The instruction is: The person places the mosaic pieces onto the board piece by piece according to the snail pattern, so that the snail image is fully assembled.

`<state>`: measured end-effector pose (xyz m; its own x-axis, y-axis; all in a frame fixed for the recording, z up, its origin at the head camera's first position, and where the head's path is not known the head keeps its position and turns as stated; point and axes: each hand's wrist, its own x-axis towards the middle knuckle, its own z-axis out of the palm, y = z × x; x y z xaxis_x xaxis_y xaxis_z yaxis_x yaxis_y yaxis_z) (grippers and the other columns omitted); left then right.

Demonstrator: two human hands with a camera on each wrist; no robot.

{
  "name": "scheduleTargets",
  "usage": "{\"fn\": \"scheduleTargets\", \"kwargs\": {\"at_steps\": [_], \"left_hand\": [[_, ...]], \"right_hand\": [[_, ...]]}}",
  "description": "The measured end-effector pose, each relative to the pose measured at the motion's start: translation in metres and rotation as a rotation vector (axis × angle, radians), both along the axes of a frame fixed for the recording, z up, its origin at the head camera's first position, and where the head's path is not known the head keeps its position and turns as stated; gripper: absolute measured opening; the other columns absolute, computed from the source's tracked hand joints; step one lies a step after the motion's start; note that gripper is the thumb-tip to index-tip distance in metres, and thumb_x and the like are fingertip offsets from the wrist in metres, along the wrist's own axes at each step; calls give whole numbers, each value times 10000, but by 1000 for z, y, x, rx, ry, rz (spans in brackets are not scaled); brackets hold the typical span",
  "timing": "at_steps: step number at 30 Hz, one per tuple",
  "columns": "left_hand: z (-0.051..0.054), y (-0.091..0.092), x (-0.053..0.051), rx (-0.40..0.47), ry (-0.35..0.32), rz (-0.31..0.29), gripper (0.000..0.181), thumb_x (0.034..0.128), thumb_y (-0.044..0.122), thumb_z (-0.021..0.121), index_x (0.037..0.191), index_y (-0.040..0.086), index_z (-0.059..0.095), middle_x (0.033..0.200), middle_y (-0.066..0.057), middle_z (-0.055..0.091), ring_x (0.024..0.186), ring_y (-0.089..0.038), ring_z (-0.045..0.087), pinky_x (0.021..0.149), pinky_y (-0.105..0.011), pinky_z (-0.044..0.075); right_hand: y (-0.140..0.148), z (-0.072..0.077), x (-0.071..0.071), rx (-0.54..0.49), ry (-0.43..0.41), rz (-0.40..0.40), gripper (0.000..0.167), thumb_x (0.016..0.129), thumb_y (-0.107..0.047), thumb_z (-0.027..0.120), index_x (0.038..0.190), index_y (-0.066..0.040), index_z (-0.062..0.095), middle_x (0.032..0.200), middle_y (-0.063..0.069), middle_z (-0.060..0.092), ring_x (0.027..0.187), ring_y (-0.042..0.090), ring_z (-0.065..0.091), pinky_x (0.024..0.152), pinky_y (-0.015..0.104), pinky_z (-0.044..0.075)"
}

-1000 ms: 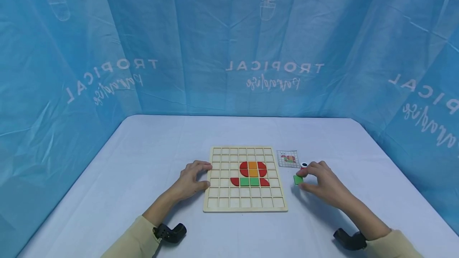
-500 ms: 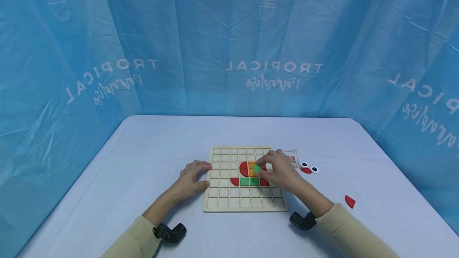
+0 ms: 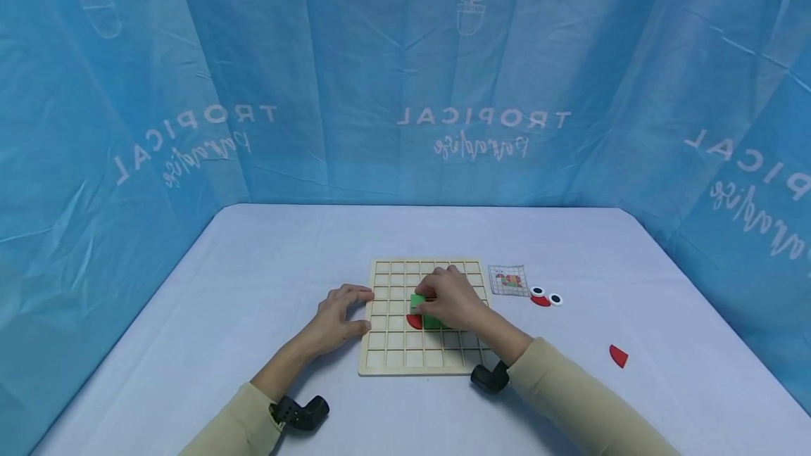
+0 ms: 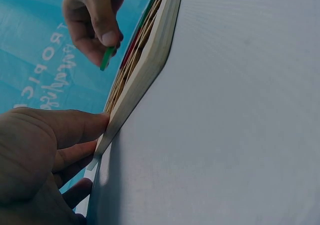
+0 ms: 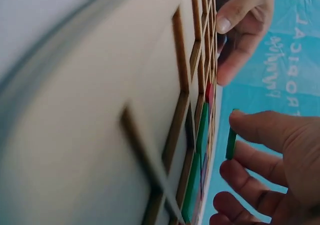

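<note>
A wooden grid board (image 3: pixel 415 357) lies flat on the table. My left hand (image 3: pixel 332 322) rests at its left edge, thumb and fingertips touching the rim, as the left wrist view also shows. My right hand (image 3: pixel 453 301) is over the board's middle, pinching a green square tile (image 3: pixel 417 302) between thumb and fingers. In the right wrist view this green tile (image 5: pixel 231 141) is held on edge, apart from the board's surface. Just below it in the head view, a red quarter-round tile (image 3: pixel 415 321) and a green tile (image 3: pixel 431 323) lie in cells. The right hand hides other tiles.
Right of the board lies a small printed grid card (image 3: pixel 508 281). Beside it are two round eye pieces (image 3: pixel 555 300) and a red piece (image 3: pixel 541 302). Farther right lies another red piece (image 3: pixel 618 356). A blue curtain (image 3: pixel 393 76) stands behind the white table (image 3: pixel 304 245).
My right hand has picked the green tile up from the table right of the board and carried it left over the board. My left hand has stayed at the board's edge.
</note>
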<state>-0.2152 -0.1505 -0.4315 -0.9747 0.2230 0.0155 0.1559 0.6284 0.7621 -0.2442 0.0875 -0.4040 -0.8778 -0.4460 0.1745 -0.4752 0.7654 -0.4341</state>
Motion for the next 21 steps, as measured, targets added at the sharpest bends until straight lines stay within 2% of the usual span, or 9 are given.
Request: {"fn": "scheduleTargets", "kwargs": {"at_steps": [7, 14, 21], "left_hand": [[0, 0, 0, -1, 5, -1, 462, 778, 103, 710, 1226, 118, 597, 1361, -29, 493, 1332, -273, 323, 1097, -551, 213], [0, 1, 1, 7, 2, 5, 465, 768, 97, 709, 1219, 103, 598, 1356, -34, 497, 1323, -269, 333, 1107, -540, 194], [0, 1, 0, 13, 1, 4, 467, 770, 95, 710, 1223, 102, 596, 1356, -39, 495, 1334, -275, 325, 1111, -536, 181]], "right_hand": [[-8, -4, -5, 76, -6, 6, 248, 777, -281, 754, 982, -145, 721, 855, -28, 628, 789, 111, 473, 719, 283, 359], [-11, -6, -6, 89, -25, -4, 236, 783, -280, 751, 971, -140, 724, 867, -15, 620, 808, 136, 459, 707, 287, 360], [-10, -7, -7, 103, -2, 14, 216, 786, -284, 746, 960, -157, 730, 841, -34, 601, 773, 125, 421, 690, 283, 336]]}}
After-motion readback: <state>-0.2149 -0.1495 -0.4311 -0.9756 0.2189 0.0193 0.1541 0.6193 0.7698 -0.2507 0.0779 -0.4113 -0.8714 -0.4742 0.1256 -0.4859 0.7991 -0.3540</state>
